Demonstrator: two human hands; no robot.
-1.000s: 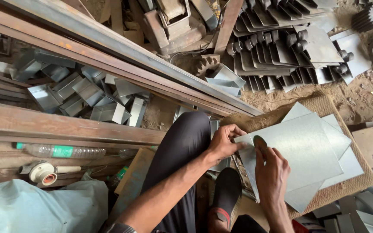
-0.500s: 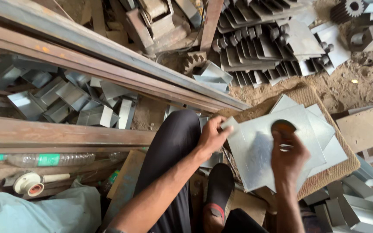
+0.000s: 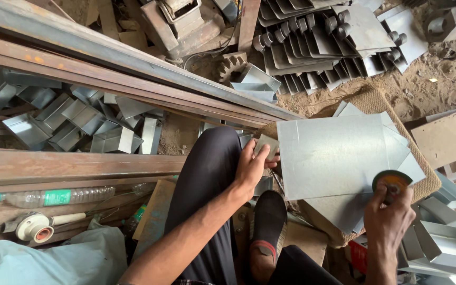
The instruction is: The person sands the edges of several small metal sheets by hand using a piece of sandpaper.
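Grey sheet (image 3: 331, 155), dull silver sheen. Disc (image 3: 391, 181) dark green rim, orange centre. Mat (image 3: 378, 103) tan, woven. Trousers (image 3: 207, 179) black. Sock (image 3: 267, 221) black with red stripe. Bottle (image 3: 54, 197) clear, green label and cap. Beams (image 3: 69, 163) rust brown. Ground (image 3: 423, 89) sandy brown.

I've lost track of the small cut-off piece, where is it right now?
In the head view, the small metal piece is pinched in the left hand, beside the left edge of the top metal sheet, just above the raised knee.
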